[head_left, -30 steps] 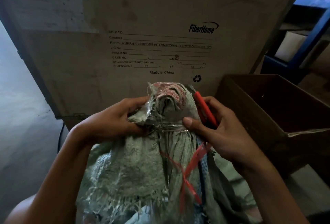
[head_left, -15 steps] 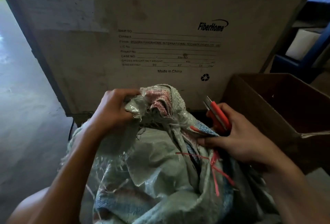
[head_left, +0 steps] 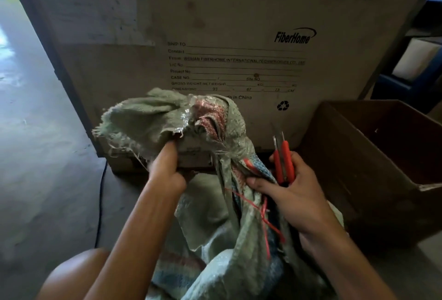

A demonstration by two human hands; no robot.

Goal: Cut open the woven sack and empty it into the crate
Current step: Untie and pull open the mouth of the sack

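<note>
While my left hand [head_left: 167, 174] grips the frayed mouth of the woven sack [head_left: 215, 225] between my arms and my right hand [head_left: 295, 195] clutches both fabric and red snips [head_left: 284, 159], the blades could nick me, or contents spill short of the crate [head_left: 346, 170] just beside it.

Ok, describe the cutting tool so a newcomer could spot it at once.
Start at the big pale FiberHome carton behind, then drop to the right hand, between the green woven sack and the open brown box. The cutter stands upright in that hand. It alone is rigid, with red handles and thin metal blades; the other red nearby is limp string on the sack.
</note>
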